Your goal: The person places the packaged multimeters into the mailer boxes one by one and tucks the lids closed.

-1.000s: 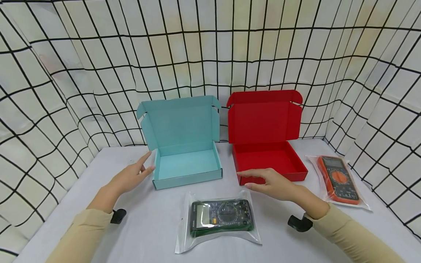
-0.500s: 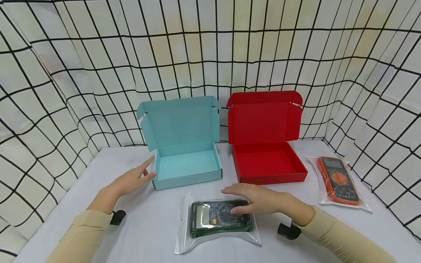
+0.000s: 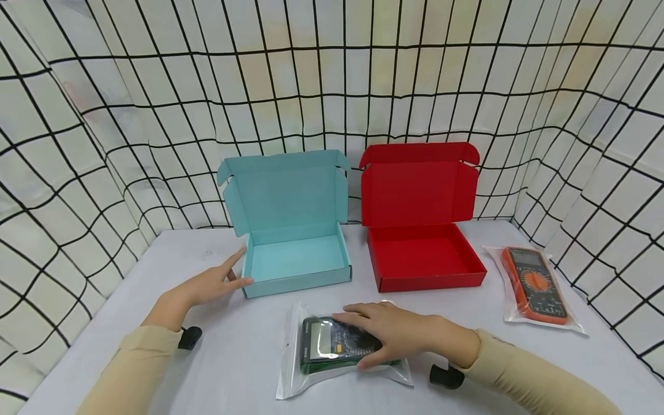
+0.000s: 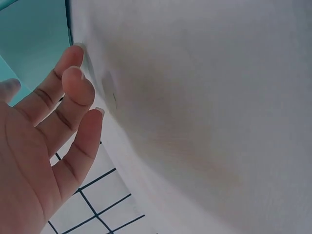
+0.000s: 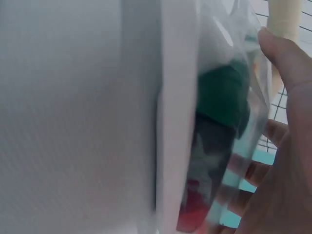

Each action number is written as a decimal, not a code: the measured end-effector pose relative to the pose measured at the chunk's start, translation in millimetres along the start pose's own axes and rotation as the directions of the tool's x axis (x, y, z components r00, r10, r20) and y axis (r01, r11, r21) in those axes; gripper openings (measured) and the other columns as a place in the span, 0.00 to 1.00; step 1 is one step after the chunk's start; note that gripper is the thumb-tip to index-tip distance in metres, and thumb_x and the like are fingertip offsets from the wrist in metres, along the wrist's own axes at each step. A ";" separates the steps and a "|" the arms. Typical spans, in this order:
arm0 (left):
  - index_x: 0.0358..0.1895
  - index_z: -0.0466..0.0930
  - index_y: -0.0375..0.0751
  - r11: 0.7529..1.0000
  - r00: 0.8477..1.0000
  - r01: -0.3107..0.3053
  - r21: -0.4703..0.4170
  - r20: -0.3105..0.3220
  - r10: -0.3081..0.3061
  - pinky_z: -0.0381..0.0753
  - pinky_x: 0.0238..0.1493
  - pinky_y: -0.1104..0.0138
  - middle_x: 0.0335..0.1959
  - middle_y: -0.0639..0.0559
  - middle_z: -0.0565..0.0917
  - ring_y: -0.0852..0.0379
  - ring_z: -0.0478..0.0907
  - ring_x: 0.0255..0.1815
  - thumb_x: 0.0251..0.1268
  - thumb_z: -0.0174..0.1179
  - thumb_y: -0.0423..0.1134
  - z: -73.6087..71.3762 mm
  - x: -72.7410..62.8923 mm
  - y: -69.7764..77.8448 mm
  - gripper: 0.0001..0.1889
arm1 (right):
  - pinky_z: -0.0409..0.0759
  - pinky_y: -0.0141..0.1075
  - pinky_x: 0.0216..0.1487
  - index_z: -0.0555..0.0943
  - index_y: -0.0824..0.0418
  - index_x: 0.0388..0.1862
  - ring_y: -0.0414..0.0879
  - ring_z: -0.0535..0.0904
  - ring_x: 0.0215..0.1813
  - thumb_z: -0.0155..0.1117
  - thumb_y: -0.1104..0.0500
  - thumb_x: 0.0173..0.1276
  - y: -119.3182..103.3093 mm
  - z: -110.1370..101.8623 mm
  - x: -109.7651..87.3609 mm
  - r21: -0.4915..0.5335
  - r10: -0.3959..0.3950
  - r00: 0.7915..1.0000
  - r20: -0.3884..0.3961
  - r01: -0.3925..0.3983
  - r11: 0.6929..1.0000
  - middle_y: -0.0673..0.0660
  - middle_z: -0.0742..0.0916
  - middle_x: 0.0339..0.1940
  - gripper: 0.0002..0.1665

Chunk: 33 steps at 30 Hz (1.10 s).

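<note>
In the head view, my right hand (image 3: 396,331) lies over the right part of a multimeter with a green edge (image 3: 321,346), sealed in a clear plastic bag (image 3: 287,374). Its fingers spread toward the far side, the thumb toward the near side. The right wrist view has the thumb (image 5: 285,53) at the bag's edge and the other fingers seen partly through the plastic. Part of the dial is hidden under the hand. My left hand (image 3: 210,282) is by the left wall of an open teal box (image 3: 298,282), index finger extended and thumb at the front corner.
Right of the teal box stands an open red box (image 3: 430,282), its lid upright. An orange multimeter (image 3: 536,285) in a clear bag lies at the right of the white table (image 3: 228,374). White walls with a black grid (image 3: 332,104) enclose the back and sides.
My right hand has moved left and nearer, from in front of the red box to over the bagged green-edged multimeter. The left hand has shifted slightly, its thumb now at the teal box's corner.
</note>
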State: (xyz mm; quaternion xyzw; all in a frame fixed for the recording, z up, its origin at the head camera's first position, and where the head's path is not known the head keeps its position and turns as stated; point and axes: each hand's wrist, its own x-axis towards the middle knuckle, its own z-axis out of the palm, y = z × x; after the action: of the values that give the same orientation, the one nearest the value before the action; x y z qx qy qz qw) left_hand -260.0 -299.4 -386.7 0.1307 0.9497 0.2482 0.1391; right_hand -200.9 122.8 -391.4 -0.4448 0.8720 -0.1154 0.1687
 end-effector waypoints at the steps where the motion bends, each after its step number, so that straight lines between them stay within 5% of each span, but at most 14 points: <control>1: 0.84 0.35 0.40 1.000 1.000 0.002 -0.007 0.005 -0.002 0.76 0.44 0.52 0.48 0.42 0.78 0.48 0.76 0.42 0.73 0.57 0.63 -0.3 0.4 0.1 0.53 | 0.66 0.54 0.73 0.53 0.38 0.85 0.47 0.62 0.77 0.69 0.31 0.64 -0.5 1.1 0.6 -0.017 0.001 1.000 0.001 -0.001 1.000 0.49 0.65 0.81 0.56; 8: 0.84 0.32 0.44 0.999 0.999 0.017 -0.041 0.031 -0.016 0.76 0.42 0.55 0.44 0.43 0.79 0.50 0.76 0.39 0.72 0.58 0.64 -1.2 1.8 0.4 0.54 | 0.63 0.55 0.72 0.48 0.38 0.86 0.48 0.59 0.76 0.70 0.29 0.62 -2.1 8.0 1.8 -0.086 -0.026 1.000 0.007 0.026 0.996 0.50 0.61 0.81 0.61; 33: 0.84 0.29 0.44 0.996 0.997 0.028 -0.090 0.074 -0.022 0.72 0.34 0.60 0.31 0.48 0.79 0.51 0.74 0.29 0.70 0.60 0.63 -1.1 2.5 -0.4 0.57 | 0.69 0.50 0.68 0.54 0.29 0.83 0.45 0.67 0.69 0.69 0.38 0.67 -4.5 11.2 3.0 -0.157 -0.090 0.994 -0.055 0.081 0.984 0.51 0.70 0.74 0.51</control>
State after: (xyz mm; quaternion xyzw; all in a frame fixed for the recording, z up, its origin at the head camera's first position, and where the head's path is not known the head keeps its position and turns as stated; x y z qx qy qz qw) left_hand -262.7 -299.4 -386.4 0.1213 0.9333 0.2844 0.1827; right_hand -194.7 117.2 -400.7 -0.4898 0.8632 -0.0684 0.1016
